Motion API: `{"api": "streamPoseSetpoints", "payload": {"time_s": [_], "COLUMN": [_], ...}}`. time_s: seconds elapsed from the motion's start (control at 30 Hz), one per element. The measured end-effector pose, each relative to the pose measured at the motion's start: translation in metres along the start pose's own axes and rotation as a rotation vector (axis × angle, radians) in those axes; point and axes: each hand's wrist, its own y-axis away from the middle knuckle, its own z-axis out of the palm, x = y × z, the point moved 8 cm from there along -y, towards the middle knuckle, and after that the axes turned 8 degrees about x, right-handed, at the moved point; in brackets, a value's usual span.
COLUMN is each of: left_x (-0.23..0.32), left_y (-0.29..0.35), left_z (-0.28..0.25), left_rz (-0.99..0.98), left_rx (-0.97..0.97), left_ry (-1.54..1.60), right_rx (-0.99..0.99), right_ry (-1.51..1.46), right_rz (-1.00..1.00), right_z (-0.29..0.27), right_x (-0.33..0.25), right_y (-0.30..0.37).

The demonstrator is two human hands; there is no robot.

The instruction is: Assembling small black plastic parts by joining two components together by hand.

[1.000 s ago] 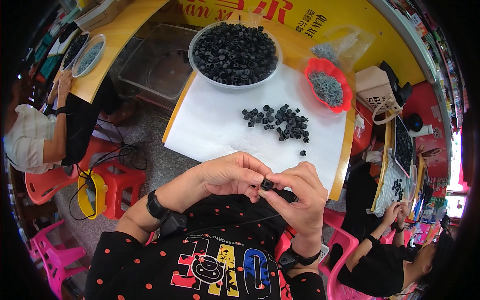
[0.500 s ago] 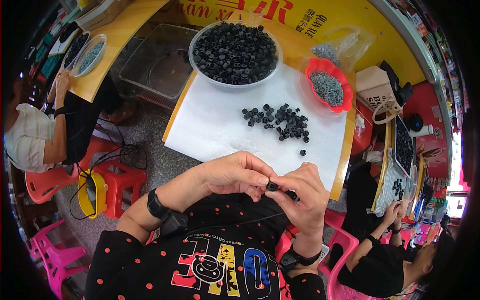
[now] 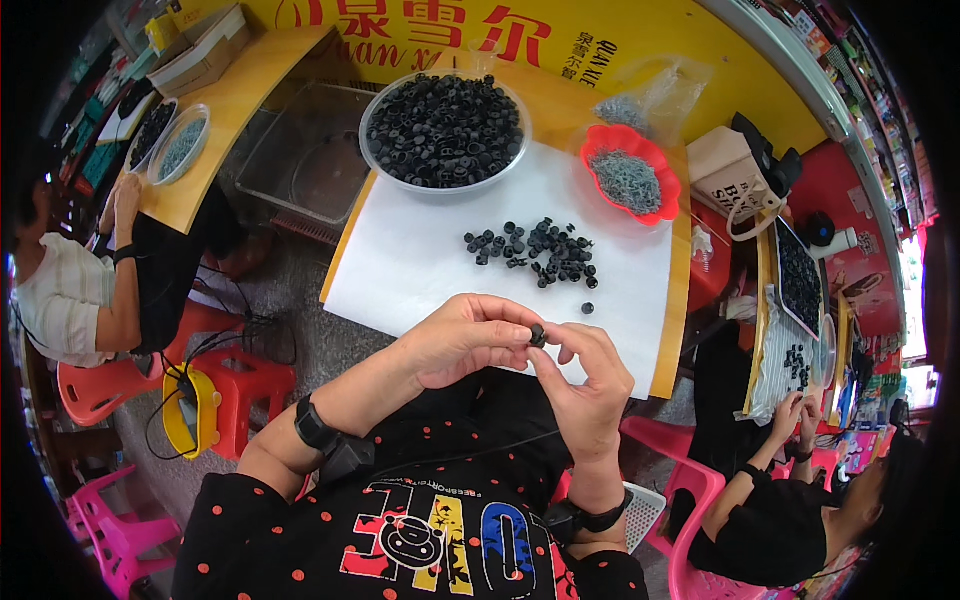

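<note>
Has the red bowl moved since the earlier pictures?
No. Against the white sheet, the red bowl keeps its place at the far right corner; the view itself shifted.

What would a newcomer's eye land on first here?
Probably the clear round tub heaped with small black parts, at the white sheet's far left. Next, the red scalloped bowl of grey pieces at far right. Then, front and centre, the left hand and right hand fingering one black part.
</note>
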Motion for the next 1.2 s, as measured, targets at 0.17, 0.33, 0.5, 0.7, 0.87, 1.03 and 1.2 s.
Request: {"api": "streamPoseSetpoints", "payload": {"time_s": [0.17,0.33,0.5,0.7,0.87,1.03,1.2], "left_x": [0.000,0.003,-0.009,-0.007,-0.009,-0.022,-0.024], "left_y": [-0.001,0.000,-0.005,-0.010,-0.010,-0.013,-0.014], "left_z": [0.008,0.014,0.005,-0.002,-0.006,-0.012,-0.012], "left_rz": [0.104,0.167,0.033,0.024,-0.077,-0.138,-0.149], "left_rx": [0.012,0.042,-0.012,-0.082,-0.046,0.014,0.082], "left_ry": [-0.078,-0.290,-0.205,-0.254,-0.141,-0.207,-0.192], "right_rx": [0.088,0.109,0.029,-0.041,-0.065,-0.086,-0.040], "right_ry": [0.017,-0.024,-0.130,-0.217,-0.096,0.002,0.042], "right_rz": [-0.033,-0.022,0.083,0.135,-0.014,-0.343,-0.275], "right_z": [-0.006,-0.008,-0.002,0.004,-0.003,0.007,0.008], "right_x": [0.006,0.014,0.028,0.041,0.021,0.003,0.010], "right_y": [0.008,0.011,0.012,0.016,0.003,0.004,0.007]}}
